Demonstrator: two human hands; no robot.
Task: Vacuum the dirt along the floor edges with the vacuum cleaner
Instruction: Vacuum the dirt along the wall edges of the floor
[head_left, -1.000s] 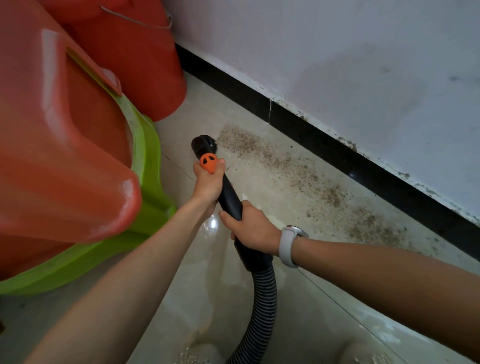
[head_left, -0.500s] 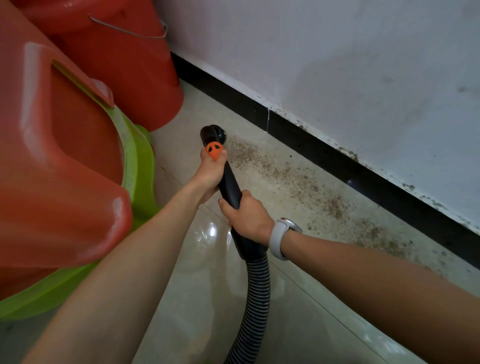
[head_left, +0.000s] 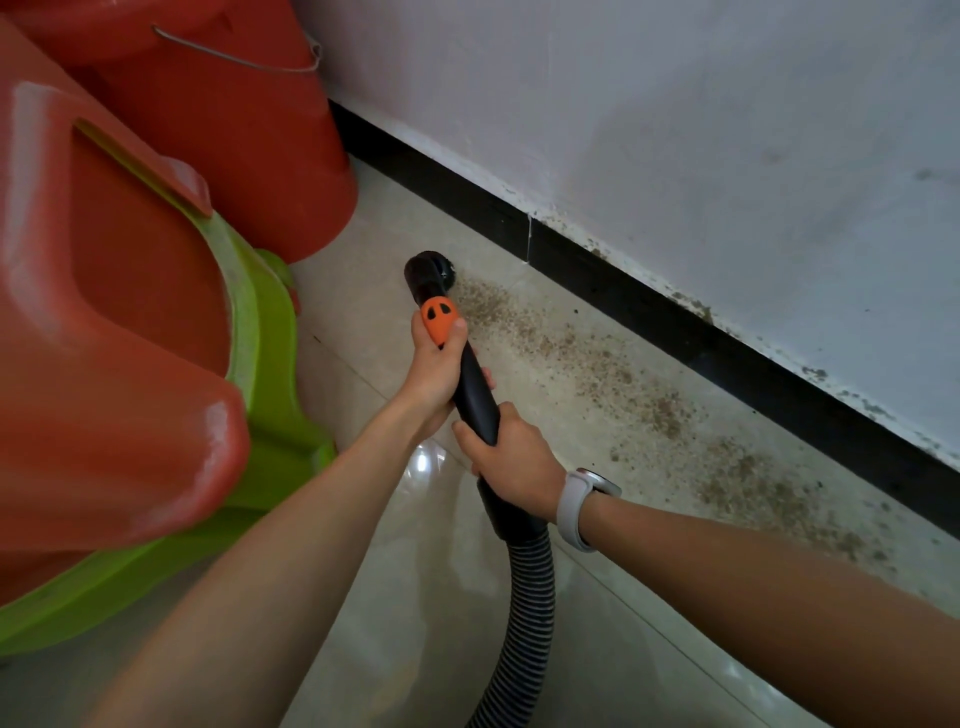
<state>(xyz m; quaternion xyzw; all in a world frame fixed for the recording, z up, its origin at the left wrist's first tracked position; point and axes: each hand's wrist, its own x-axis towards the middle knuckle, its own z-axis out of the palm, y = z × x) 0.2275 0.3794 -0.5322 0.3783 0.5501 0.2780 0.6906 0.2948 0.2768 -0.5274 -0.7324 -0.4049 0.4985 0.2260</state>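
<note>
A black vacuum wand (head_left: 474, 391) with an orange switch (head_left: 439, 315) points down at the tiled floor, and its nozzle (head_left: 429, 274) rests at the left end of a brown dirt strip (head_left: 644, 400). The dirt runs along the black skirting (head_left: 670, 317) toward the right. My left hand (head_left: 435, 370) grips the wand just below the switch, thumb against the orange part. My right hand (head_left: 514, 462), with a white watch on the wrist, holds the wand lower down where the ribbed hose (head_left: 522, 634) joins.
A red bucket (head_left: 223, 135) with a wire handle stands in the corner by the wall. Red and green plastic tubs (head_left: 260, 364) are stacked close on the left. Glossy beige floor tiles (head_left: 415, 597) lie under my arms. The white wall (head_left: 675, 130) is stained near the skirting.
The nozzle has moved forward and slightly right, to the left end of the dirt strip near the skirting. Both hands keep the same hold on the wand.
</note>
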